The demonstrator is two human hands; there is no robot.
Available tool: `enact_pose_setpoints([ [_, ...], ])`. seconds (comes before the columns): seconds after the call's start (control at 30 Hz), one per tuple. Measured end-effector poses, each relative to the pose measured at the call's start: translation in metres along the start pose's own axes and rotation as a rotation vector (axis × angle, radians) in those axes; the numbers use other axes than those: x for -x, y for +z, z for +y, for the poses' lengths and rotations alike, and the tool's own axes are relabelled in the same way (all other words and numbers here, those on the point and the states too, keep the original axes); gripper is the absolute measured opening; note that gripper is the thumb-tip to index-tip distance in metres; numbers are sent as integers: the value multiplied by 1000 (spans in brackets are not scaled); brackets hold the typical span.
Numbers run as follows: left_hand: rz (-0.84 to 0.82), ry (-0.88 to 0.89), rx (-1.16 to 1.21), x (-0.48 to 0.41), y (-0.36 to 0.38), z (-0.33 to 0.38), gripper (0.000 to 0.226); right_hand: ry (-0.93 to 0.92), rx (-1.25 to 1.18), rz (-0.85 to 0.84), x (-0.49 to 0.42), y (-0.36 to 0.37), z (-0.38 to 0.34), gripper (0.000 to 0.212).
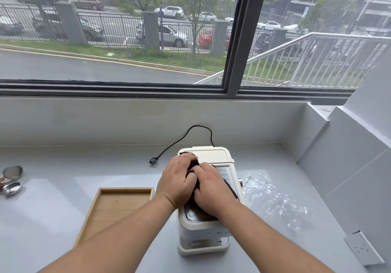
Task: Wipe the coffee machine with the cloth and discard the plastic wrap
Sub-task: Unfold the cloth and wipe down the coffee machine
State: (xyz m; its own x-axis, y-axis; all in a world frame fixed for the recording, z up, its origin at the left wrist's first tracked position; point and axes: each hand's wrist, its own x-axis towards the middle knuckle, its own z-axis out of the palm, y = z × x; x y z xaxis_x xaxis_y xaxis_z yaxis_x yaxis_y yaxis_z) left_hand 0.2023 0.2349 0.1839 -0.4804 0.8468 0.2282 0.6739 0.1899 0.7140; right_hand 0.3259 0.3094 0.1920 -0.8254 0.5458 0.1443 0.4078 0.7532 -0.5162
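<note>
A cream-white coffee machine (213,156) stands on the grey counter in front of me. A black cloth (194,165) lies bunched on its top. My left hand (177,179) and my right hand (211,188) both press down on the cloth, fingers curled over it, so most of it is hidden. Only dark folds show between my fingers and along the right edge of the machine's top. Crumpled clear plastic wrap (273,198) lies on the counter just to the right of the machine, touching neither hand.
A shallow wooden tray (105,209) sits left of the machine. The machine's black power cord and plug (154,161) trail behind it, unplugged. Metal utensils (11,181) lie at the far left. A wall socket (362,248) is at the lower right. A window ledge runs behind.
</note>
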Motion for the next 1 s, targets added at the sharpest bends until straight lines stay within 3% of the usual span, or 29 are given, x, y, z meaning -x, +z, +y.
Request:
enact_pose_setpoints([
  [0.27,-104,183,-149,14,-4,-8,60,-11,42,-12,43,-9,1,16],
  [0.43,26,21,-107,4,-4,-4,61,-25,50,-23,69,-17,10,17],
  [0.57,6,-41,-220,-2,11,0,36,20,43,4,74,-28,25,15],
  [0.87,-10,-82,-287,-1,28,4,46,308,-59,171,42,-30,53,17],
  [1.0,20,-77,-242,-4,27,1,35,523,-253,222,16,-35,66,16],
])
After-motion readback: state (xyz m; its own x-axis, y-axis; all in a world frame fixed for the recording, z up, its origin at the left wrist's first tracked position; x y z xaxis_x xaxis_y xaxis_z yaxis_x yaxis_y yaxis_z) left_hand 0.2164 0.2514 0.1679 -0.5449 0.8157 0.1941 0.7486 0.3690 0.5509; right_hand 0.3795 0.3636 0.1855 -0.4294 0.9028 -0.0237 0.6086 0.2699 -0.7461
